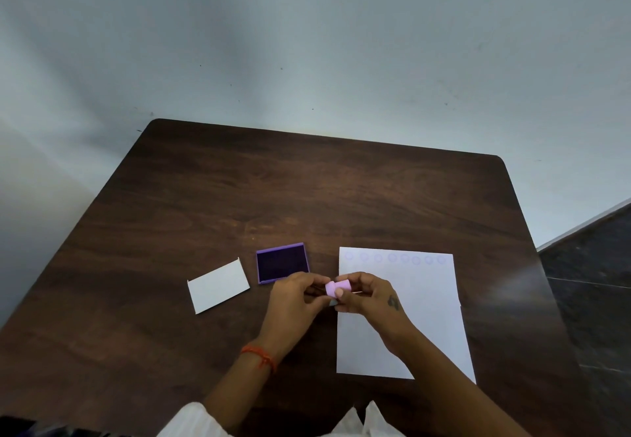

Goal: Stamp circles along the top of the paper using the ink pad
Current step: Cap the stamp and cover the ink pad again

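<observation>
Hands meet over the near middle of a dark wooden counter [211, 204], both pinching one small pink stamp [336, 288]. Left hand [295, 303] comes in from the near edge, a red thread at its wrist; right hand [367, 295] reaches across the white paper [409, 327], with a small dark mark on its back. Each grip is clamped on the stamp: left fingertips on its left end, right fingertips and thumb on its right end. The stamp lies on its side, long axis running left to right, held clear of the counter just off the paper's left edge. Which end carries the printing face cannot be made out.

The paper lies toward the counter's right edge, long side running away from the person. Along its far edge sits a row of faint purple circles [392, 258], reaching almost from corner to corner. The open ink pad [282, 263], a purple tray with a dark inked square, rests just left of the paper and just beyond the left hand. A blank white card [218, 285] lies further left, apart from the pad.

Judged from this, the pad is nearer the left hand and the row of circles nearer the right. The stamp would need turning upright, face down, before it could press on either.
</observation>
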